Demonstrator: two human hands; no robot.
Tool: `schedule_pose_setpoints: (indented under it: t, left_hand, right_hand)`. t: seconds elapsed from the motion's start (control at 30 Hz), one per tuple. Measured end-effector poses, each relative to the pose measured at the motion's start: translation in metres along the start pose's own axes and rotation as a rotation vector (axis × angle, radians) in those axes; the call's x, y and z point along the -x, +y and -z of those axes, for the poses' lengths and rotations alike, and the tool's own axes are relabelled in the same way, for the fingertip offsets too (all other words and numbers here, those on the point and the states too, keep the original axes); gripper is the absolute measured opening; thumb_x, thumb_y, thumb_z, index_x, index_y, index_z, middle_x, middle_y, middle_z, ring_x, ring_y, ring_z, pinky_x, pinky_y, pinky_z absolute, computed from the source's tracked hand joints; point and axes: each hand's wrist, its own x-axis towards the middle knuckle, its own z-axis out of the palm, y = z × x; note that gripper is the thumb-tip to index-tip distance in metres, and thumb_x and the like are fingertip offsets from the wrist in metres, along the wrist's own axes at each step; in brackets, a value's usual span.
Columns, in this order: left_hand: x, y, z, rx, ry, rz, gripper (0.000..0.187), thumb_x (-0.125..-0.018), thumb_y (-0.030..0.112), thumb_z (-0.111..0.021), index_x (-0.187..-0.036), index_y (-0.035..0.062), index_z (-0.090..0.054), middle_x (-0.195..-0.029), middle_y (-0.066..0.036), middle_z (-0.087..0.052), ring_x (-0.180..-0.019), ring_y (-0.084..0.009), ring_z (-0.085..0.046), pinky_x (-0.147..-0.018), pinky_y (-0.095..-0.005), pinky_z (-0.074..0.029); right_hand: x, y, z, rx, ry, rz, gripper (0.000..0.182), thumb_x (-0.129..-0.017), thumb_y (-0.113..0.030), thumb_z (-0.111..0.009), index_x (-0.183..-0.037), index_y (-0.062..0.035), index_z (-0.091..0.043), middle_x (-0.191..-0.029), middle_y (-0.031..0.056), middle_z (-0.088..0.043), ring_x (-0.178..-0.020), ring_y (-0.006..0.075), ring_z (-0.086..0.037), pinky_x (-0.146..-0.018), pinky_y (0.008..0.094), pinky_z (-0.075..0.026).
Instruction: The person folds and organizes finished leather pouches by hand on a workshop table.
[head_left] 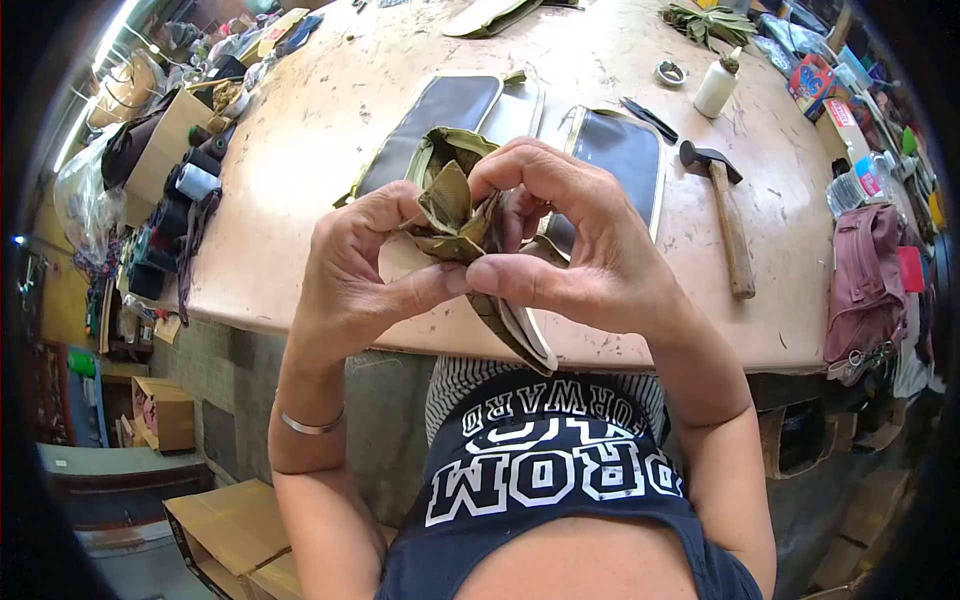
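Observation:
My left hand and my right hand meet over the table's near edge. Between them they pinch a folded olive camouflage fabric piece, thumbs almost touching at its lower side. Its layers stand up in several flaps, and a strip with a pale edge hangs below toward my lap. Some right fingers are hidden behind the cloth. Just beyond my hands lie two flat dark panels with light olive edging, one at the left and one at the right, partly covered by my right hand.
On the worktable, a wooden-handled hammer, a dark slim tool, a white bottle and a small ring-shaped item lie to the right. Thread spools line the left edge. A mauve bag is at the right edge.

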Motion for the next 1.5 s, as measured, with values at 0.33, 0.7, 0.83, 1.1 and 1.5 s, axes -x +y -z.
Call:
schedule_pose_setpoints:
  t: [0.33,0.7,0.83,1.1,1.5]
  left_hand:
    - [-0.003,-0.005,-0.003,0.213,-0.027,0.02,0.022,-0.065,0.002,-0.071,-0.084,-0.0029,-0.06,-0.086,-0.005,-0.059,-0.079,-0.0092,-0.052,-0.073,-0.0211,-0.041]
    - [0.0,-0.012,-0.001,0.276,0.025,0.101,0.01,-0.077,0.005,-0.063,-0.082,-0.0016,-0.057,-0.082,-0.002,-0.056,-0.074,-0.0058,-0.05,-0.065,-0.0174,-0.04]
    - [-0.001,-0.01,-0.005,0.293,0.042,0.091,0.011,-0.077,0.005,-0.062,-0.084,-0.0015,-0.057,-0.081,-0.002,-0.056,-0.073,-0.0054,-0.05,-0.065,-0.0168,-0.041]
    - [0.0,-0.015,-0.002,0.302,0.032,0.05,0.012,-0.076,0.004,-0.061,-0.086,-0.0019,-0.057,-0.082,-0.002,-0.057,-0.074,-0.0058,-0.051,-0.066,-0.0171,-0.041]
    - [0.017,-0.021,-0.005,0.454,0.076,-0.067,0.047,-0.07,0.029,-0.06,-0.1,-0.0062,-0.054,-0.098,-0.012,-0.058,-0.098,-0.019,-0.052,-0.09,-0.0318,-0.034]
  right_hand:
    - [-0.001,0.011,0.0,-0.592,-0.132,-0.334,0.031,-0.071,-0.015,-0.067,-0.094,-0.0035,-0.052,-0.067,-0.0029,-0.049,-0.062,0.0037,-0.044,-0.059,0.0189,-0.036]
    - [-0.003,0.018,-0.009,-0.799,-0.112,-0.434,0.029,-0.07,-0.013,-0.061,-0.095,-0.0031,-0.049,-0.071,-0.0002,-0.051,-0.068,0.0053,-0.048,-0.066,0.0177,-0.038]
    - [-0.004,0.022,-0.008,-0.836,-0.12,-0.418,0.029,-0.071,-0.014,-0.06,-0.095,-0.0031,-0.049,-0.074,0.0005,-0.051,-0.07,0.0058,-0.049,-0.066,0.0175,-0.038]
    - [-0.004,0.022,-0.016,-0.828,-0.083,-0.382,0.026,-0.079,-0.025,-0.059,-0.095,-0.0047,-0.051,-0.08,-0.001,-0.05,-0.074,0.006,-0.048,-0.069,0.0175,-0.038]
    - [-0.006,0.02,-0.006,-0.302,-0.241,-0.212,0.03,-0.074,-0.023,-0.062,-0.094,-0.0031,-0.05,-0.084,-0.0013,-0.047,-0.077,0.008,-0.044,-0.068,0.021,-0.035]
